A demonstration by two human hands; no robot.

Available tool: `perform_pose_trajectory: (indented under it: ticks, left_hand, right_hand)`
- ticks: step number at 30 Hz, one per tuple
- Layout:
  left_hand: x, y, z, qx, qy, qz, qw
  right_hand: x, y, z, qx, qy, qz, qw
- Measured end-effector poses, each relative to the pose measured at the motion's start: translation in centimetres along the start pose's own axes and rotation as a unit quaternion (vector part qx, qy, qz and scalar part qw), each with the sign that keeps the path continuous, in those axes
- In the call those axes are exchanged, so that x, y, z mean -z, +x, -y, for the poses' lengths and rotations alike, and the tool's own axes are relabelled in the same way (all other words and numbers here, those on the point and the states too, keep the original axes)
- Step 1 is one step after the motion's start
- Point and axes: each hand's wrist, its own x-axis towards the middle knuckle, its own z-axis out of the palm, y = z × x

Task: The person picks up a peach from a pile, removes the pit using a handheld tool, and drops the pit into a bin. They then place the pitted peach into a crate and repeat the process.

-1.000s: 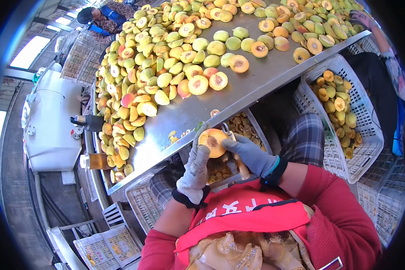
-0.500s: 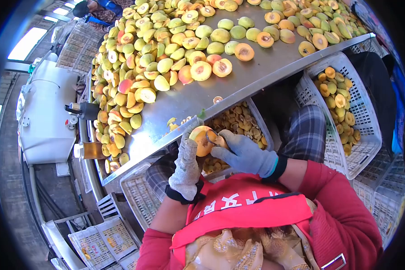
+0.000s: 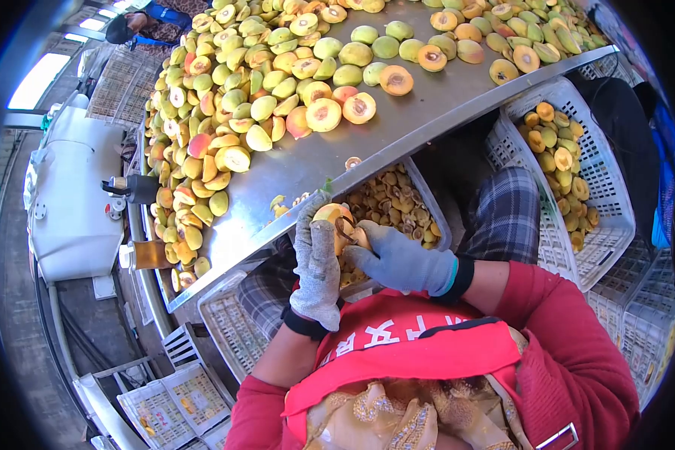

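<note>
My left hand (image 3: 315, 262), in a grey glove, holds a peach half (image 3: 331, 215) upright with its cut face turned to the right. My right hand (image 3: 409, 259), also gloved, grips a small pitting tool (image 3: 361, 238) with a pale handle. The tool's dark curved blade lies against the middle of the cut face. Both hands are just in front of the metal table's edge. Under them stands a crate (image 3: 444, 225) with many small brown and yellow pieces, partly hidden by my hands.
A large heap of halved peaches (image 3: 240, 105) covers the left and back of the metal table (image 3: 292, 169). At the right, a white crate (image 3: 611, 206) holds more halves. An orange-brown container (image 3: 150, 255) is at the table's left side. Another person (image 3: 139, 26) is at the far left.
The peach half has turned so that its cut face shows more edge-on, and the pitting tool's blade has shifted across it. The left wrist has tilted slightly. The whole view has shifted a little.
</note>
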Motion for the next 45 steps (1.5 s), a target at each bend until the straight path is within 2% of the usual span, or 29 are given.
perform_pose_trajectory:
  ticks: [5,8,11,14,17,20,23,26,27,30,31,34,35,37,38,40,41,43,45]
  left_hand:
    - [-0.4,0.5,-0.1,-0.018,-0.019,-0.016,1.000]
    - [-0.8,0.6,-0.2,-0.022,0.005,-0.001,1.000]
    - [-1.3,0.2,-0.5,-0.045,0.060,-0.008,0.997]
    - [-1.1,0.2,-0.4,-0.102,0.145,-0.002,0.984]
    - [-1.7,-0.2,-1.3,-0.073,0.133,-0.003,0.988]
    - [-0.8,0.2,-0.6,-0.084,0.149,0.001,0.985]
    - [-0.6,0.3,-1.9,0.054,0.047,0.004,0.997]
    - [0.3,1.1,-2.1,0.091,0.090,0.037,0.991]
    - [0.6,1.3,-2.0,0.061,0.146,0.049,0.986]
    - [1.1,1.5,-0.4,-0.103,0.169,0.049,0.979]
    - [1.0,1.3,-0.3,-0.104,0.160,0.050,0.980]
    - [0.4,0.9,-0.1,-0.076,0.236,0.009,0.969]
    - [0.1,0.8,-1.3,0.019,0.159,0.033,0.987]
    - [-0.1,1.0,-2.0,0.042,0.193,0.029,0.980]
    - [-0.1,0.9,-2.2,0.055,0.210,0.027,0.976]
    - [0.0,0.6,-0.8,-0.003,0.143,-0.007,0.990]
    - [0.0,0.4,-0.3,-0.031,0.109,-0.024,0.993]
    - [-0.1,0.1,0.1,-0.094,0.160,-0.008,0.983]
    - [-0.1,0.0,0.3,-0.128,0.226,0.003,0.966]
  right_hand:
    - [-0.1,0.2,-0.1,0.023,0.118,-0.032,0.992]
    - [0.4,0.1,0.2,-0.010,0.095,-0.017,0.995]
    - [0.4,0.0,0.5,-0.002,0.104,-0.021,0.994]
    - [0.1,0.1,0.2,-0.023,0.125,-0.015,0.992]
    - [0.3,0.0,1.1,-0.083,0.198,0.022,0.976]
    - [-0.2,-0.3,0.0,-0.066,0.140,0.052,0.987]
    - [0.2,0.0,0.1,0.010,-0.044,0.035,0.998]
    - [1.6,-0.2,3.5,-0.191,0.079,0.130,0.970]
    - [1.3,0.0,2.6,-0.188,0.191,0.154,0.951]
    - [2.2,0.3,2.7,-0.227,0.256,0.209,0.916]
    - [2.0,0.3,2.7,-0.218,0.250,0.195,0.923]
    - [0.6,-0.2,0.6,-0.163,0.119,0.120,0.972]
    - [0.2,-0.3,-0.3,-0.110,0.059,0.092,0.988]
    - [-0.5,-0.4,-1.6,-0.003,-0.062,0.033,0.998]
    - [-0.2,-0.5,-0.2,-0.068,0.008,0.064,0.996]
    - [0.8,-0.4,2.8,-0.192,0.143,0.126,0.963]
    - [1.2,-0.2,3.2,-0.206,0.167,0.149,0.953]
    - [1.8,0.1,3.4,-0.236,0.212,0.195,0.928]
    - [1.3,-0.3,2.6,-0.187,0.129,0.148,0.962]
